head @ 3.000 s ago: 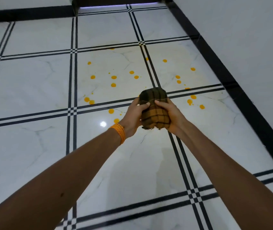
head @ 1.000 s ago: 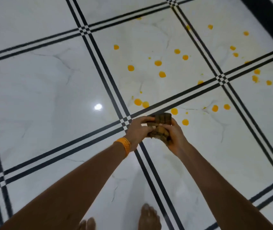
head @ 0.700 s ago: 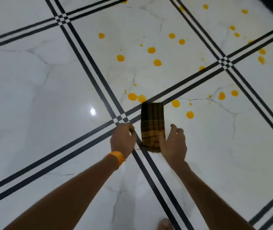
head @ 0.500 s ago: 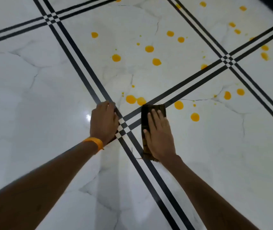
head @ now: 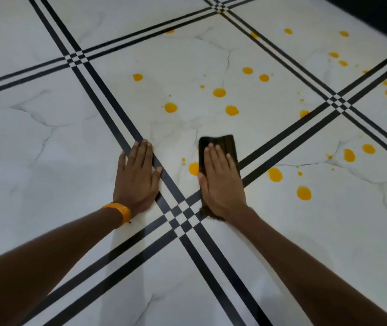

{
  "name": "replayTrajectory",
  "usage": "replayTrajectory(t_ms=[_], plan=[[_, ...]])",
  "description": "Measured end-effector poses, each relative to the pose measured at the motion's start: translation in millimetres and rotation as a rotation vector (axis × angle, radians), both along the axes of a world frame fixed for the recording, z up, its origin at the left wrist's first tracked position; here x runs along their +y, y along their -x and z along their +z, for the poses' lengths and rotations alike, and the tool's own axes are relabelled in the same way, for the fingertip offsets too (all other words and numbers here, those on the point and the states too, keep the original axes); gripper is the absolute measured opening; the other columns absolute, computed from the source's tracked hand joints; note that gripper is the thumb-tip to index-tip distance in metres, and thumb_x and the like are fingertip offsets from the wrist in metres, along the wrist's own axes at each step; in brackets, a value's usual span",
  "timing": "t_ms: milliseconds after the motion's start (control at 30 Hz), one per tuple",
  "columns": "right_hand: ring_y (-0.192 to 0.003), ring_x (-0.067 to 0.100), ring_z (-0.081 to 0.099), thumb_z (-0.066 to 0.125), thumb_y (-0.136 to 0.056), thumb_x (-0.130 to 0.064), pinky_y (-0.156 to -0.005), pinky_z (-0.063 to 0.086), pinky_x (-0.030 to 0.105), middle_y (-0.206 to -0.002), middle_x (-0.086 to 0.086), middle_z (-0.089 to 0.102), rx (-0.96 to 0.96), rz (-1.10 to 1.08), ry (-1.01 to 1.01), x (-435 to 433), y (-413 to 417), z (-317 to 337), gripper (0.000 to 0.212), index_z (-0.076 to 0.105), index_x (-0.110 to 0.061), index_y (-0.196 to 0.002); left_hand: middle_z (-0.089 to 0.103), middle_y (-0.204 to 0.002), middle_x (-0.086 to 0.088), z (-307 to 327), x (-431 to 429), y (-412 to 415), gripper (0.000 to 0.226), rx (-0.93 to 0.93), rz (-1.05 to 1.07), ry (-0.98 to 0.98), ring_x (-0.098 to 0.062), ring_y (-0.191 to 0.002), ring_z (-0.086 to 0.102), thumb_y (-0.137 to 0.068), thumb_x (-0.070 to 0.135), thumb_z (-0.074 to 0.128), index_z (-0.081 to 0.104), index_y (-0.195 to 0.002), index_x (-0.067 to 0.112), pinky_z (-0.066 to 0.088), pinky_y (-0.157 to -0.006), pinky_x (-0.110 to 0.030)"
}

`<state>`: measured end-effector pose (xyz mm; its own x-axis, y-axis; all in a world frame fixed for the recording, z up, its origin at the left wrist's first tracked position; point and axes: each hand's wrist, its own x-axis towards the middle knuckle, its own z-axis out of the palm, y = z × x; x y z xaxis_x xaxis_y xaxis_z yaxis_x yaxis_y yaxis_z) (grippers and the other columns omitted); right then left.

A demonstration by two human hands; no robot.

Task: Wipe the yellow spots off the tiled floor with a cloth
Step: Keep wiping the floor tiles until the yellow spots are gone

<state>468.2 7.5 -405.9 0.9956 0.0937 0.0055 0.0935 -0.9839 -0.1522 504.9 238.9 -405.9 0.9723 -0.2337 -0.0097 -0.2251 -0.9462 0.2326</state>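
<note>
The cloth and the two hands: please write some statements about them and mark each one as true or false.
1. The right hand lies flat on the folded dark cloth. True.
2. The left hand holds one end of the cloth. False: it rests flat on the bare floor tile, apart from the cloth.
3. An orange band is on the left wrist. True.
4. All yellow spots are wiped away. False: many remain, such as one spot to the right of the cloth.
5. A yellow spot touches the cloth's left edge. True.
</note>
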Motion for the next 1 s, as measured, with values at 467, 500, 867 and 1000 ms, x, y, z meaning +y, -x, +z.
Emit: replayTrajectory(t_ms=[467,500,867,1000], plan=[[-0.157,0.018,0.005,0.02,-0.104,-0.044,-0.127,0.008,0.042,-0.17,0.004,0.011,0.009,0.118,-0.016,-5.3,5.6,11.3,0.066,0.015,-0.011,-0.161,0.01,-0.167,-0.008,1.6,34.9,-53.7,0.068,-0.049,0.011,-0.008,-0.023,-0.154,0.005,-0.101,0.046,0.009,0.011,-0.159,0.01,0.007,-0.125,-0.049],[-0.157,0.02,0.009,0.017,-0.103,-0.045,-0.127,0.009,0.043,-0.169,0.006,0.014,-0.007,-0.003,0.0,-17.0,-11.4,10.4,0.068,0.017,-0.01,-0.161,0.01,-0.167,-0.008,1.6,36.0,-54.9,0.068,-0.049,0.013,-0.015,-0.023,-0.154,0.004,-0.101,0.046,0.01,0.01,-0.159,0.01,0.007,-0.125,-0.049],[-0.157,0.018,0.005,0.028,-0.104,-0.042,-0.127,0.007,0.041,-0.169,0.005,0.013,-0.005,0.225,-0.024,46.3,2.5,14.3,0.065,0.017,-0.012,-0.161,0.01,-0.167,-0.008,-1.5,37.4,-58.6,0.063,-0.056,-0.007,-0.006,-0.023,-0.154,0.005,-0.103,0.039,0.015,0.011,-0.159,0.01,0.008,-0.125,-0.049],[-0.155,0.026,0.015,0.014,-0.101,-0.046,-0.126,0.011,0.045,-0.168,0.012,0.019,-0.018,-0.27,0.003,0.8,-78.6,11.3,0.071,0.019,-0.006,-0.16,0.008,-0.167,-0.007,-4.1,40.1,-57.5,0.063,-0.05,0.012,-0.022,-0.022,-0.155,0.003,-0.103,0.039,0.013,0.009,-0.159,0.011,0.008,-0.125,-0.049]])
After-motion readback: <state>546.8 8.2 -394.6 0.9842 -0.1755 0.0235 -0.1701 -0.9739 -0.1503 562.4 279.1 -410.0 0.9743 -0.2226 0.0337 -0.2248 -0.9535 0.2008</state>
